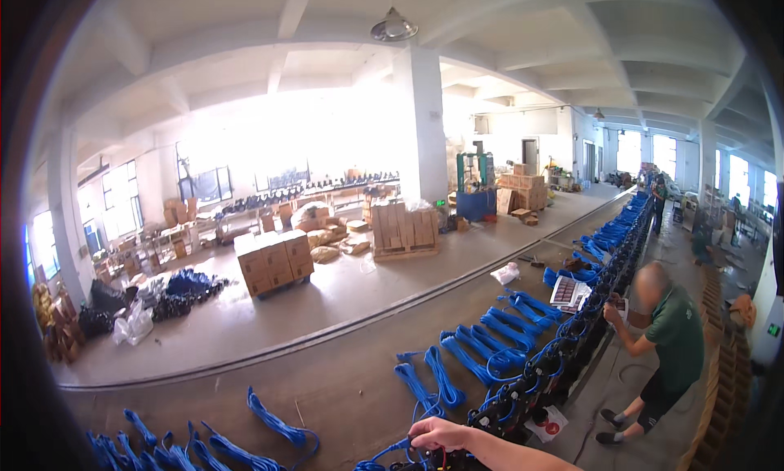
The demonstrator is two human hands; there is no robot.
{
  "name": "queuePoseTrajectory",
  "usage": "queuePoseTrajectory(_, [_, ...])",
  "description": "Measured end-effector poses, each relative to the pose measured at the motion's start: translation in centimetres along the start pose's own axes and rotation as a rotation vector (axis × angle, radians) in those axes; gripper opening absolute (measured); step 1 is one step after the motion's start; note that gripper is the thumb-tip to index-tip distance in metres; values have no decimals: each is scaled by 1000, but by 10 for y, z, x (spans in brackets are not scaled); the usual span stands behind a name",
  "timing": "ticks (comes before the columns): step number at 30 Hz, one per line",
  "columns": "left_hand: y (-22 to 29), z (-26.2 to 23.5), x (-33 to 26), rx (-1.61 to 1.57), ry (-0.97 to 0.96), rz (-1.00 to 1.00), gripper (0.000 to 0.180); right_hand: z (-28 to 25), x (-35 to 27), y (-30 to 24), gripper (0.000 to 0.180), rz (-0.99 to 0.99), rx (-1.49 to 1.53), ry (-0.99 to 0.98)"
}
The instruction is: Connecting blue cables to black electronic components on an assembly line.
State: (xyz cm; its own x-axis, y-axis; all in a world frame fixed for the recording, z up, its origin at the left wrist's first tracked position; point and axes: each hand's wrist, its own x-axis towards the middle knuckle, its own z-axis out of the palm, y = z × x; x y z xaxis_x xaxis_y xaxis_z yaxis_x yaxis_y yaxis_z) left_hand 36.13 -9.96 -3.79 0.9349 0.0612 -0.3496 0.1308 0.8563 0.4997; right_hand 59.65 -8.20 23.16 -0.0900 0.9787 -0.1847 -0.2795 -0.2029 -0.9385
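Observation:
My right hand (439, 435) reaches in from the lower right, its fingers curled closed at a blue cable (394, 447) that runs to the fingertips. Small dark and red parts show just under the fingers; I cannot make out what they are. Beside the hand begins a long row of black machine units (500, 411), with blue cables looped along it. Left of the row lie folded bundles of blue cable (442, 376), and more cable bundles (278, 419) lie at the lower left. My left hand is not in view.
A co-worker in a green shirt (676, 332) bends over the row's right side. White printed sheets (569, 294) lie on the row; a white bag (506, 273) lies beyond the bundles. Stacked cartons (273, 261) and a pillar (421, 128) stand farther off. Brown racking (709, 389) runs along the right.

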Motion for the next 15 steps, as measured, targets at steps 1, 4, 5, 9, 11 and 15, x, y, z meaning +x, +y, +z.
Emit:
queuePoseTrajectory(1, [3, 3, -1, 158, -16, 71, 13, -1, -1, 0, 24, -3, -4, -9])
queuePoseTrajectory(4, [8, 5, -2, 606, -58, 271, 12, 0, 1, 0, 26, -17, -11, -9])
queuePoseTrajectory(5, [9, 5, -1, 747, -67, 334, 12, 4, -1, -4, 26, -19, -38, 2])
queuePoseTrajectory(9, [16, 5, -2, 1309, -115, 579, 12, 7, 0, -8, 29, -21, -61, 3])
queuePoseTrajectory(11, [20, 6, -4, 1587, -138, 703, 13, 8, 1, -6, 30, -10, -42, -6])
queuePoseTrajectory(15, [79, 119, -46, 1452, 60, 584, 18, 7, -4, -11, 26, -13, -45, -8])
